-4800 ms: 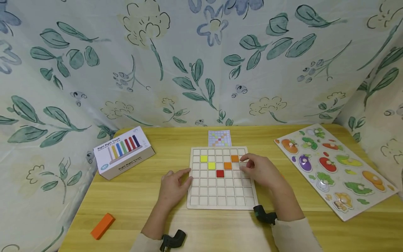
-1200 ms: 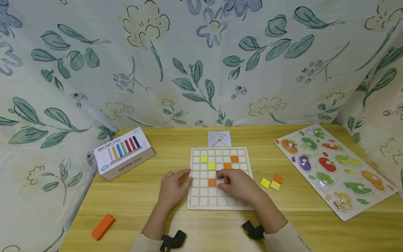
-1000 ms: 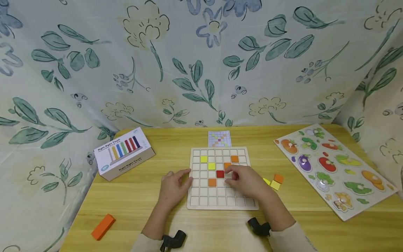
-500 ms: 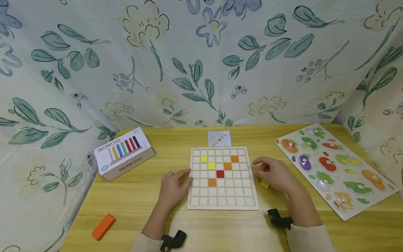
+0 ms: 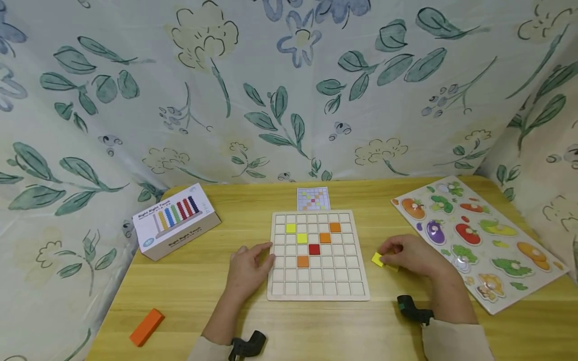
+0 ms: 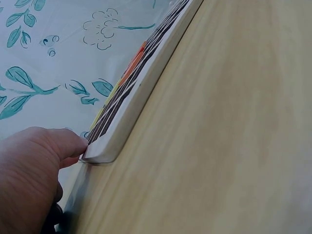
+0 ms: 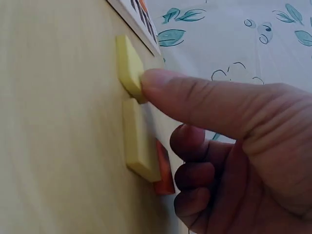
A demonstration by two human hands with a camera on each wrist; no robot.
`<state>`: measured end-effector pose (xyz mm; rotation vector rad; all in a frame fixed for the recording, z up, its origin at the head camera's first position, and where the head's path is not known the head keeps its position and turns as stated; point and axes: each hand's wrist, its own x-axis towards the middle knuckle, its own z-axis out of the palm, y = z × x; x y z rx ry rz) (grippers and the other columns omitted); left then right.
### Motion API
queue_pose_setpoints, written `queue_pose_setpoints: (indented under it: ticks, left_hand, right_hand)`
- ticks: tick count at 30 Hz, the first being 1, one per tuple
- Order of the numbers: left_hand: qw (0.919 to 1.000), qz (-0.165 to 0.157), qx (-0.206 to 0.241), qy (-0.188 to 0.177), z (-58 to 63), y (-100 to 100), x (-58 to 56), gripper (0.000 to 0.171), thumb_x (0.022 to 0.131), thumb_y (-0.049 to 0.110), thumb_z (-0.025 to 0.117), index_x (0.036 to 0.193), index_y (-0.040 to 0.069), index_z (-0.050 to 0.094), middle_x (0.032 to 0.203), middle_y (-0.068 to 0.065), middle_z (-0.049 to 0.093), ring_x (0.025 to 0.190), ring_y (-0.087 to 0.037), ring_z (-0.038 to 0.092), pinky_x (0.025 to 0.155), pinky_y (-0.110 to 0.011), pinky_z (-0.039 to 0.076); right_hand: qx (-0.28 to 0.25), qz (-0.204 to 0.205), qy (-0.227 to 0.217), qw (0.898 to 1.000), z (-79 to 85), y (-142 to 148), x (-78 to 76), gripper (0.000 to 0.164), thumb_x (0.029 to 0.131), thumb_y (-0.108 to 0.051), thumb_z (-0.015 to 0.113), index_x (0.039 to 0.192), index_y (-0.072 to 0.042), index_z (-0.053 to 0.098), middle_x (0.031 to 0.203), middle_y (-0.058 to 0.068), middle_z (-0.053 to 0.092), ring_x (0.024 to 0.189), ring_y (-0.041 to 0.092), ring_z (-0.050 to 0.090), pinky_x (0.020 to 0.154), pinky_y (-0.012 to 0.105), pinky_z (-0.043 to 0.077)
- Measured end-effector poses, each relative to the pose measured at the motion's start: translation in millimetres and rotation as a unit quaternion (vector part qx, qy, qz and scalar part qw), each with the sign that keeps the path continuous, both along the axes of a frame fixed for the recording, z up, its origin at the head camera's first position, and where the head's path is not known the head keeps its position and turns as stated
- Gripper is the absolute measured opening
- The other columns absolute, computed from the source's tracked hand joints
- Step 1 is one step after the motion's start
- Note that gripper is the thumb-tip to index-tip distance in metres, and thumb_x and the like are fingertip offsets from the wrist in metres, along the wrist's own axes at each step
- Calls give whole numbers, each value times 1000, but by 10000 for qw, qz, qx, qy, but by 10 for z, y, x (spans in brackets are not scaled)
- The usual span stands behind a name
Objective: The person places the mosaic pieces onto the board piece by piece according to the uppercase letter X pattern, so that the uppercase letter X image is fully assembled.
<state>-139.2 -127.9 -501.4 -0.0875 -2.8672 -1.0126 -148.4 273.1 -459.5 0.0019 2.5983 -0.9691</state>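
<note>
A wooden grid board (image 5: 319,297) lies mid-table with coloured square tiles in some cells: two yellow, two orange and a red tile (image 5: 314,249), plus a lighter orange tile (image 5: 303,261) below. My left hand (image 5: 246,271) rests at the board's left edge, thumb and index fingertips touching the rim; the left wrist view shows this contact at the corner. Right of the board, my right hand (image 5: 408,255) has thumb and index finger on a yellow tile (image 7: 127,68). Beside it lie another yellow tile (image 7: 139,139) and an orange tile (image 7: 165,168), mostly covered by the hand in the head view.
Behind the board lies a small pattern card (image 5: 313,199). A toy box (image 5: 176,220) stands at the left rear, an orange block (image 5: 147,327) at the left front. A vegetable puzzle board (image 5: 478,240) lies on the right, close to my right forearm.
An orange tile has been added in the board's lower middle. My right hand has left the board, moved right and come down on the loose yellow tile. My left hand stays at the rim.
</note>
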Motion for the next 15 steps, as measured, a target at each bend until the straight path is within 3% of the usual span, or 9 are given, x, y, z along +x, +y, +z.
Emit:
queue_pose_setpoints:
  ticks: [5,11,15]
  left_hand:
    - [9999,-7,17,134,-15,-2,2,31,90,34,77,120,25,77,56,9,42,62,-11,35,72,-30,28]
    - [9999,-24,16,141,-12,-10,5,31,91,35,76,120,25,77,55,9,42,62,-11,36,72,-30,28]
    - [10000,-22,-10,96,-10,-13,-1,32,91,36,76,121,25,77,55,8,43,63,-12,36,72,-31,28]
  right_hand:
    - [213,76,152,9996,-5,-57,-19,17,93,-22,74,107,-13,77,95,1,68,85,18,54,72,31,43]
    - [75,161,96,9998,4,-29,-10,32,83,-24,84,110,-13,73,91,4,54,86,21,47,68,30,36]
    - [34,165,86,9998,-7,-21,-14,30,83,-23,84,108,-13,71,88,4,50,81,20,45,64,29,34]
